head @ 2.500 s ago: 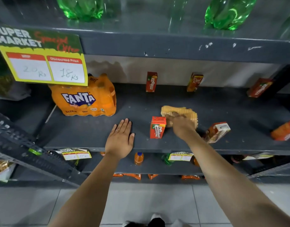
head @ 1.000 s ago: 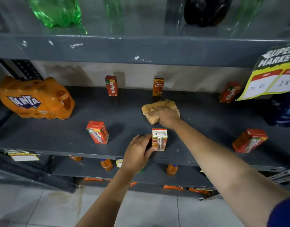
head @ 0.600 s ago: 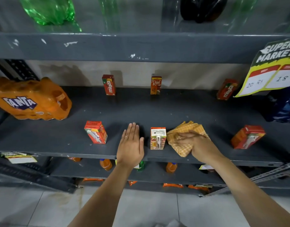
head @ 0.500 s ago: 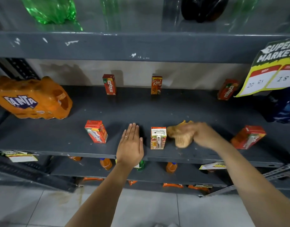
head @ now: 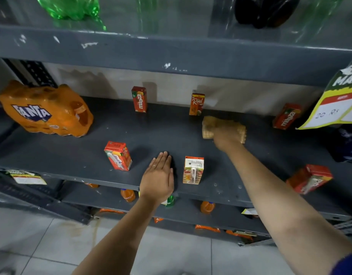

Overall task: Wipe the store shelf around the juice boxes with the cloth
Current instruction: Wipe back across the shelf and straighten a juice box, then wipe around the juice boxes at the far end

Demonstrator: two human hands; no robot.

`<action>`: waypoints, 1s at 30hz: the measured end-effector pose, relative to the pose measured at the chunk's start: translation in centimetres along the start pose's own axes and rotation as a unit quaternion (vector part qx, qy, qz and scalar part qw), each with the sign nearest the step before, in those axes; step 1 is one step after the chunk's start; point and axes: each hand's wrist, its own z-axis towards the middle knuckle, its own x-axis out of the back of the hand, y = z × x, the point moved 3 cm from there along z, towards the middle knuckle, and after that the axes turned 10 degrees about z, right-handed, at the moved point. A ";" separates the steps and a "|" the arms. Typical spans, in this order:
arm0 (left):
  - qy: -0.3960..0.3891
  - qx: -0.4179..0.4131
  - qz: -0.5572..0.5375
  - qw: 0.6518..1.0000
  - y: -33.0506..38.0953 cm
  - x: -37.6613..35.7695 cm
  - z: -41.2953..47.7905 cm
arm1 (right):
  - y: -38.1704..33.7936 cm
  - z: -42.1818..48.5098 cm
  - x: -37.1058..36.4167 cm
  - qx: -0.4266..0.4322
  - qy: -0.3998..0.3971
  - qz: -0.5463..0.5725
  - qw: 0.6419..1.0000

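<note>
Dark shelf (head: 52, 157) w/ scattered juice boxes. Fanta pack (head: 46, 111) far left of both hands. Right hand (head: 226, 138) closed on cloth (head: 209, 127), pressed to shelf just below Real box (head: 197, 104). Left hand (head: 158, 178) flat, fingers spread open, holding nothing, white-fronted box (head: 193, 170) just to its right

A single head-worn wide-angle view looks forward and down from above the front edge of the dark grey shelf (head: 151, 124), close enough that both forearms reach in from the bottom of the frame. It faces the pale back wall (head: 171, 86); the upper shelf's lip (head: 171, 54) crosses the top, floor tiles (head: 52, 245) below
</note>
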 end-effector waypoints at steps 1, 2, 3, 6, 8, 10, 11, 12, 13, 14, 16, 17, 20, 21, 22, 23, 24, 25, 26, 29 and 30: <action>0.002 0.000 -0.002 1.000 0.1 0.0 0.0 | 0.2 -1.8 -0.7 0.009 -0.024 -0.007 1.000; 0.002 0.000 -0.002 1.000 0.1 0.1 0.0 | 0.7 -4.0 -1.4 0.021 -0.050 -0.020 0.998; 0.001 0.000 -0.002 1.000 0.2 0.1 0.0 | 1.3 -6.7 -1.9 0.035 -0.070 -0.028 0.997; 0.005 0.000 -0.003 1.000 0.1 0.0 -0.1 | 2.9 -15.6 -2.6 0.071 -0.072 -0.039 0.994; 0.004 0.000 0.003 1.000 0.1 0.0 0.0 | 3.1 -21.1 -2.3 0.105 -0.074 -0.028 0.991; 0.004 0.003 0.007 1.000 0.1 -0.1 0.0 | 3.8 -23.4 -1.2 0.108 -0.151 0.010 0.983; 0.004 0.003 0.007 1.000 0.1 0.0 0.0 | 3.8 -23.4 0.0 0.106 -0.229 0.084 0.964; 0.005 0.002 0.007 1.000 0.1 -0.1 0.0 | 3.4 -23.4 2.3 0.095 -0.303 0.152 0.936; 0.006 0.003 0.006 1.000 0.1 -0.1 0.0 | 3.7 -22.0 4.5 0.087 -0.285 0.190 0.935; 0.008 0.003 0.007 1.000 0.1 -0.1 -0.1 | 4.1 -20.1 6.5 0.060 -0.226 0.214 0.949; 0.005 0.007 0.010 1.000 0.1 -0.1 -0.1 | 5.5 -13.9 9.3 0.008 -0.056 0.246 0.968; 0.005 0.011 0.009 1.000 0.1 -0.1 -0.1 | 6.2 -10.5 10.0 0.001 0.000 0.266 0.964; 0.007 0.017 0.008 1.000 0.0 -0.3 -0.1 | 7.9 -2.4 9.5 -0.068 0.051 0.202 0.976; 0.007 0.014 0.009 1.000 0.0 -0.3 -0.2 | 8.7 -0.8 8.7 -0.099 0.048 0.166 0.980; 0.009 0.012 0.007 1.000 0.0 -0.2 -0.2 | 9.3 0.1 7.5 -0.112 0.037 0.136 0.984; 0.009 0.011 0.004 1.000 0.0 -0.2 -0.2 | 9.7 0.2 6.2 -0.119 0.017 0.112 0.986; 0.008 0.011 -0.001 1.000 0.0 -0.1 -0.2 | 9.8 -0.3 4.9 -0.131 0.019 0.099 0.986; 0.007 0.011 -0.006 1.000 0.0 0.0 -0.2 | 9.8 -1.0 3.8 -0.146 0.037 0.093 0.984; 0.009 0.009 -0.010 1.000 0.1 0.0 -0.2 | 9.7 -2.2 2.7 -0.159 0.058 0.090 0.982; 0.017 0.003 -0.013 1.000 0.1 -0.1 -0.1 | 8.6 -7.2 -0.6 -0.171 0.031 0.093 0.980; 0.014 0.000 -0.012 1.000 0.0 -0.3 -0.1 | 8.0 -9.8 -1.4 -0.165 0.012 0.084 0.983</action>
